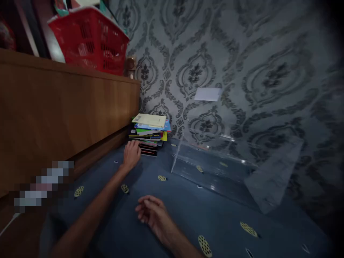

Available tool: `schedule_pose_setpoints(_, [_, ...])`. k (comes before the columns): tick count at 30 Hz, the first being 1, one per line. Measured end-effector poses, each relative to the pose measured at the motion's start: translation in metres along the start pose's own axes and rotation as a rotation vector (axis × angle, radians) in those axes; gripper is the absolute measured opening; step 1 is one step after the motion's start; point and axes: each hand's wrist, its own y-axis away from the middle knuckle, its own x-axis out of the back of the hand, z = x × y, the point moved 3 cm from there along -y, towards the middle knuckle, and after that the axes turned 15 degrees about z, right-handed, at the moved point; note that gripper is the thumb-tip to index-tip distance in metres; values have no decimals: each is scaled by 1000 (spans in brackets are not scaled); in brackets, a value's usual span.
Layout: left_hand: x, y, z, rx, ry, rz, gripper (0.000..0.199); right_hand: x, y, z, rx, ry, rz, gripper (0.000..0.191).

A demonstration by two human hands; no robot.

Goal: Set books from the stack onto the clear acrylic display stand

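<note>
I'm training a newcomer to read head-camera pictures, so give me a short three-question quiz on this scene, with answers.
1. Which of the person's hands is at the stack of books?
2. True or false: the red basket stands on top of the wooden cabinet.
3. In the picture, where is the clear plastic stand relative to the stack of books? a) to its left b) to its right c) on top of it

Key:
1. The left hand.
2. True.
3. b
</note>
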Motion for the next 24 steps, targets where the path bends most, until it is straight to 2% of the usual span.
schedule_pose_setpoints(2, [0, -25, 15, -92, -49, 73, 30, 1, 1, -2, -32, -48, -24, 38])
schedule_pose_setpoints(5, [-12, -68, 39, -184, -113, 99, 34, 4, 2, -4, -76, -111, -36, 39])
schedule_pose_setpoints(7, [-27, -94, 54, -160, -143, 60, 44, 5, 0, -5, -109, -147, -41, 40])
schedule_pose_setpoints(11, [-60, -132, 76, -12, -198, -71, 69, 7, -3, -5, -158, -209, -54, 40])
schedule_pose_setpoints(14, [-78, -149, 87, 83, -213, -148, 84, 7, -5, -5, -169, -241, -76, 41])
schedule_pose_setpoints(17, [-88, -160, 94, 142, -265, -234, 90, 8, -7, -2, -169, -261, -118, 45])
schedule_pose_setpoints(21, [-89, -171, 102, 96, -320, -299, 91, 11, -13, 2, -168, -272, -147, 49])
schedule_pose_setpoints(24, [-85, -172, 106, 18, -329, -303, 82, 11, -14, 3, -159, -268, -133, 46])
